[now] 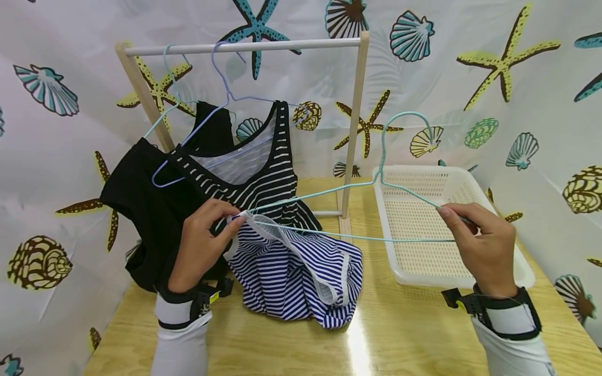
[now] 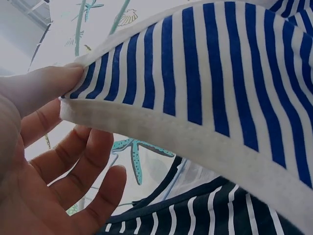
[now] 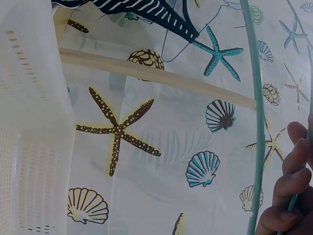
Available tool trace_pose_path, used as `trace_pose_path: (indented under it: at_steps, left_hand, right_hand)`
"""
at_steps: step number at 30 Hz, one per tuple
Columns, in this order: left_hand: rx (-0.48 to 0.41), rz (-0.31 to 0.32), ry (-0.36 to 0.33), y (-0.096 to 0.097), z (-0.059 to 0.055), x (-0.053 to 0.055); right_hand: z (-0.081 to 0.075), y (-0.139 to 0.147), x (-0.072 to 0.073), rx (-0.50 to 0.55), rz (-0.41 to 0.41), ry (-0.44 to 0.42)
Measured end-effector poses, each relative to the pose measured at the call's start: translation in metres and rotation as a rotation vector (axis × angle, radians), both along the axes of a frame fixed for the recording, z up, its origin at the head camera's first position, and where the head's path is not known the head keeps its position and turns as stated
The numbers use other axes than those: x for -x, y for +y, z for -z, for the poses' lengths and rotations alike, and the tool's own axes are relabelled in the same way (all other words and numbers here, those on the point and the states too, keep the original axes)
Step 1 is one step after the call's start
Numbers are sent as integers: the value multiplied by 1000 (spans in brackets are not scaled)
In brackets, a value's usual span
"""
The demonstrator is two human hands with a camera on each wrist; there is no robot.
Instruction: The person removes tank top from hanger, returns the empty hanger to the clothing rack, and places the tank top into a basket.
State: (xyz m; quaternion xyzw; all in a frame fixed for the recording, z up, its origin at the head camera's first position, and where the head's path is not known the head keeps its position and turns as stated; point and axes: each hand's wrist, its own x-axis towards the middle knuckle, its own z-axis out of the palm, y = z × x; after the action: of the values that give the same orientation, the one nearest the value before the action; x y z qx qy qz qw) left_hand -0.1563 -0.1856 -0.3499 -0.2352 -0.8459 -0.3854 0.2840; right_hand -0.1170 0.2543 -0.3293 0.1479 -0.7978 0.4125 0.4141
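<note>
My left hand (image 1: 203,235) pinches the white-edged shoulder strap of a blue-and-white striped tank top (image 1: 287,271) between thumb and index finger; the other fingers curve loosely below, as the left wrist view shows. The top hangs down from that hand toward the table. A mint-green hanger (image 1: 329,192) has its left end at the pinched strap, its hook pointing up. On the right, my right hand (image 1: 484,240) grips the hanger's right arm between thumb and fingers. In the right wrist view, the fingers (image 3: 293,183) curl round the green wire at the frame's edge.
A rack of wooden posts and a metal rail (image 1: 301,46) stands behind. From it hang a black garment (image 1: 146,209) and a black-and-white striped tank top (image 1: 244,183) on a purple hanger (image 1: 224,78). A white perforated basket (image 1: 392,261) sits at right on the wooden table (image 1: 400,334).
</note>
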Motion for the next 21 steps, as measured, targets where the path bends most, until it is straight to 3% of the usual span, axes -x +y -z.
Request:
trace_pose_path:
  at_steps: [9,21]
  left_hand:
    - [23,-61,-44,-3,5,-3]
    - [118,78,-130,17,13,-4]
  right_hand:
    - [10,28,2,11,81,-14]
    - [9,29,-5,77,138,-55]
